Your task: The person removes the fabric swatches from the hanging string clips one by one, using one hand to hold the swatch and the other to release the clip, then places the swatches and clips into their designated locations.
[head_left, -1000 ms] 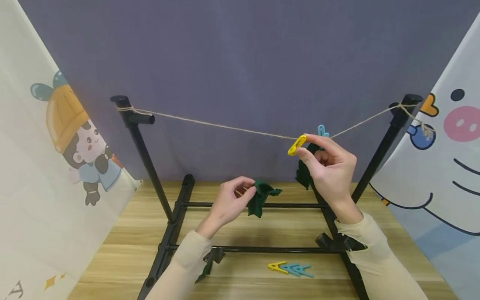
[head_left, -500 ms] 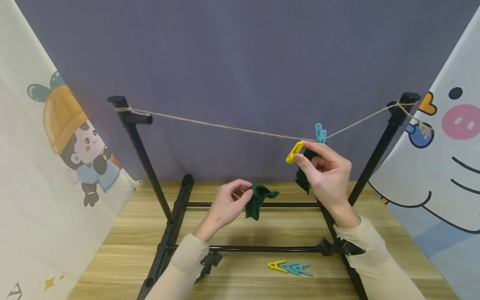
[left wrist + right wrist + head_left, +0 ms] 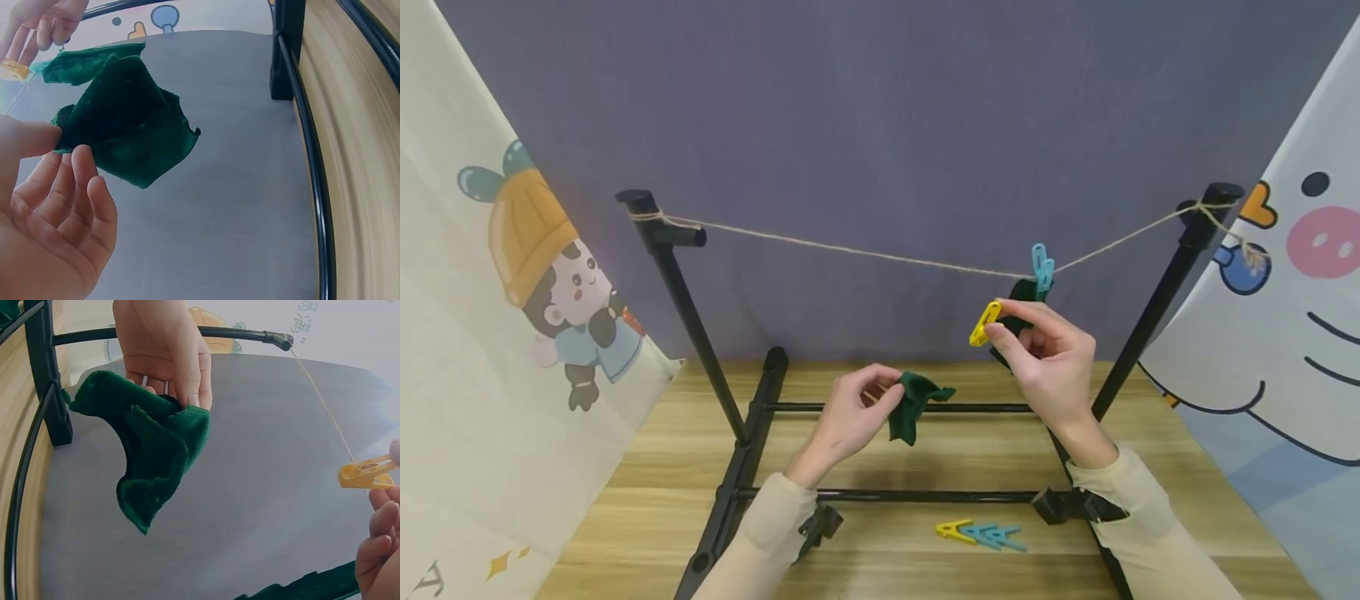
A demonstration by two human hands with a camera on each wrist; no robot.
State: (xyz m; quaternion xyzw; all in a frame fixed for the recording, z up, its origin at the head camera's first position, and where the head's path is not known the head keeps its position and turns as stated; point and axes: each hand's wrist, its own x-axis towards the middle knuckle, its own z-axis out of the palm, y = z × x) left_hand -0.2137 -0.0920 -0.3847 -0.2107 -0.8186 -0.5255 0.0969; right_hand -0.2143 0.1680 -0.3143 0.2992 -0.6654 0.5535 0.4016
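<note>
Two hands in play, and we count three green pieces. The left hand [image 3: 857,410] has its grip pinched on one green cloth [image 3: 913,410], held in the air below the string [image 3: 850,250]. Over on the right, the right hand [image 3: 1054,358] pinches a yellow peg [image 3: 985,323] between thumb and fingertips, below the string and apart from it. One string, two black posts [image 3: 696,325], and one blue peg [image 3: 1042,268] clipping the hanging cloth [image 3: 1025,290] to it. Down on the bench [image 3: 880,575] we make out one loose yellow peg [image 3: 953,531] and what look like two blue pegs [image 3: 992,536], overlapping, so that count's a tricky one.

Now for what's masked: the right hand covers much of the hanging cloth, and the third green piece [image 3: 806,550] peeks out beside the left sleeve [image 3: 775,521], mostly hidden. From the right wrist, the right hand is cut off at the edge; from the left wrist, that pinched yellow peg is washed out by glare.
</note>
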